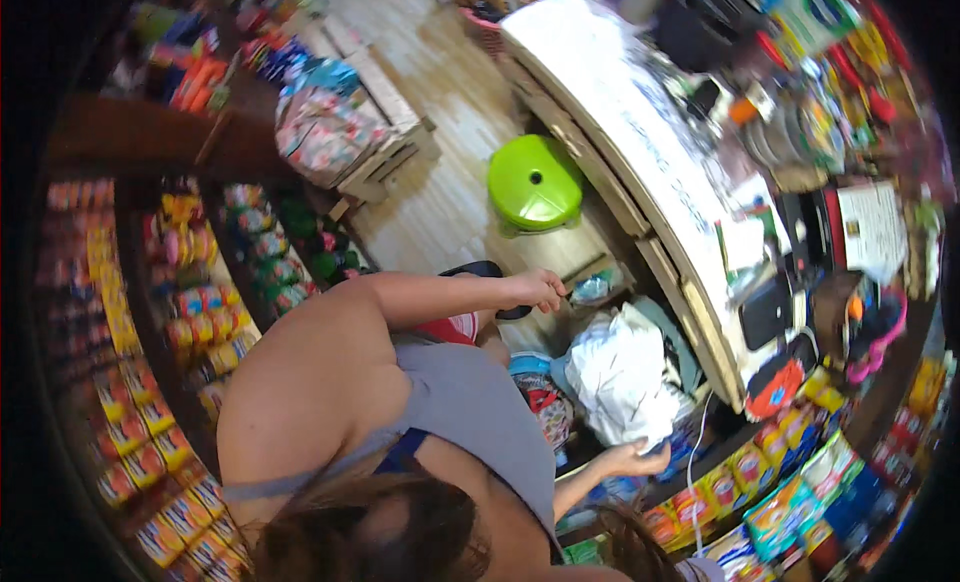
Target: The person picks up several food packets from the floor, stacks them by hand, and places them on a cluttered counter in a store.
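Observation:
My left hand [538,290] is held out over the floor, its fingers loosely curled and slightly apart; no object shows in it. Just beyond it lies a small clear plastic packet [592,288] in a wooden compartment. A bunched white cloth or bag [619,372] sits below the counter. At its lower edge is my right hand [634,459], palm up with bent fingers close to the white material; whether it grips it cannot be told. Beside the white bundle, nearer my body, stands a container with a blue rim [529,363] and patterned, red-trimmed items inside.
A green plastic stool [535,183] stands on the floor beside the long white-topped counter [630,109]. A wooden crate [386,101] bears a floral bundle [330,135]. Shelves of packaged goods [150,424] line the left; packets [750,466] and a white cable [696,469] lie at lower right.

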Demonstrator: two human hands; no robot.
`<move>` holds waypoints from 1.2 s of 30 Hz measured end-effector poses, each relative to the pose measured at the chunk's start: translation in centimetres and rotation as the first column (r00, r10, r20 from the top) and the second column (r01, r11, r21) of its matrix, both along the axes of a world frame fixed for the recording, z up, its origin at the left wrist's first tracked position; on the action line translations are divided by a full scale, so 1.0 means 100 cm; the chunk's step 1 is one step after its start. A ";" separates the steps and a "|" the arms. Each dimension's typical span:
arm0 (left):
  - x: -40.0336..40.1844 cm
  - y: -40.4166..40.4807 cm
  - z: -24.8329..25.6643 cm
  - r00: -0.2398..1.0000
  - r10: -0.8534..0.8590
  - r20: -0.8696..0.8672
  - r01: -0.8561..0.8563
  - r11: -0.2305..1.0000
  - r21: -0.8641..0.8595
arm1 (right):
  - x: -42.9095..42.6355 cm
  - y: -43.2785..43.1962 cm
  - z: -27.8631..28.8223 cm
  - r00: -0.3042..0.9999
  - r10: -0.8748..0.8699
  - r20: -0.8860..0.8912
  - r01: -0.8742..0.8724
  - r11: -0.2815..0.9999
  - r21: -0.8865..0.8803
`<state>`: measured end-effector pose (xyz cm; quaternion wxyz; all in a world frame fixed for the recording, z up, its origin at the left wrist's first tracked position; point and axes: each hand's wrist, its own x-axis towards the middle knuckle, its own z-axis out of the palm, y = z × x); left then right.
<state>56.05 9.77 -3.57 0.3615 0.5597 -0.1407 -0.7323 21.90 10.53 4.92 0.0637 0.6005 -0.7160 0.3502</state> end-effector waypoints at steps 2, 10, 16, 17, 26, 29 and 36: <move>0.017 0.006 0.009 0.999 0.007 0.033 -0.008 0.998 0.055 | 0.033 -0.027 -0.011 0.968 0.229 0.099 -0.239 0.966 0.101; 0.106 0.054 0.015 0.941 0.330 0.073 -0.333 0.942 0.045 | 0.178 -0.124 -0.018 0.627 0.655 0.421 -0.779 0.513 0.361; 0.196 0.116 0.023 0.876 0.471 0.103 -0.479 0.875 0.066 | 0.310 -0.112 -0.026 0.457 0.727 0.512 -0.870 0.247 0.426; 0.212 0.122 0.023 0.857 0.510 0.080 -0.515 0.854 0.069 | 0.328 -0.105 -0.033 0.417 0.774 0.477 -0.880 0.211 0.426; 0.367 0.153 0.040 0.827 0.550 0.114 -0.548 0.835 -0.049 | 0.492 -0.035 -0.026 0.194 0.822 0.535 -0.721 -0.251 0.646; 0.425 0.158 0.062 0.777 0.610 0.158 -0.611 0.790 -0.046 | 0.549 -0.042 -0.020 0.183 0.855 0.486 -0.671 -0.252 0.697; 0.505 0.197 0.070 0.523 0.813 0.256 -0.832 0.552 -0.052 | 0.667 -0.092 -0.043 -0.125 0.883 0.453 -0.724 -0.393 0.566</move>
